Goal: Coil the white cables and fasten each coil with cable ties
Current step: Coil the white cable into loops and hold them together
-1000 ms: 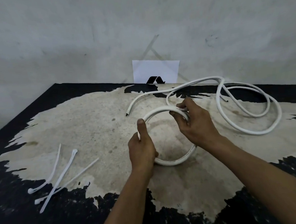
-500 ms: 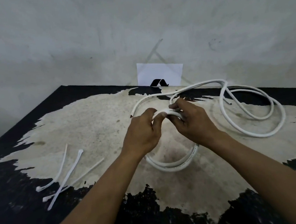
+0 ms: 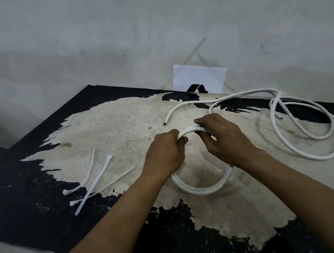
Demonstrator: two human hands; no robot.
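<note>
Left hand point(image 3: 164, 155) and right hand point(image 3: 224, 141) both grip the top arc of the white coil point(image 3: 201, 190) held between them, while the cable ties point(image 3: 93, 180) lie well apart to the left, nearer the left hand, slanting away from the person.

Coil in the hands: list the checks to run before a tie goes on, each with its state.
1. Left hand grips the coil at its top: ok.
2. Right hand grips it alongside: ok.
3. Cable ties lie free on the table, left of the hands: ok.
4. A hand free to take a tie: not ok.
5. No cable left uncoiled: not ok; loose cable lies looped at right.
6. Turns lined up where the hands cover them: cannot tell.
</note>
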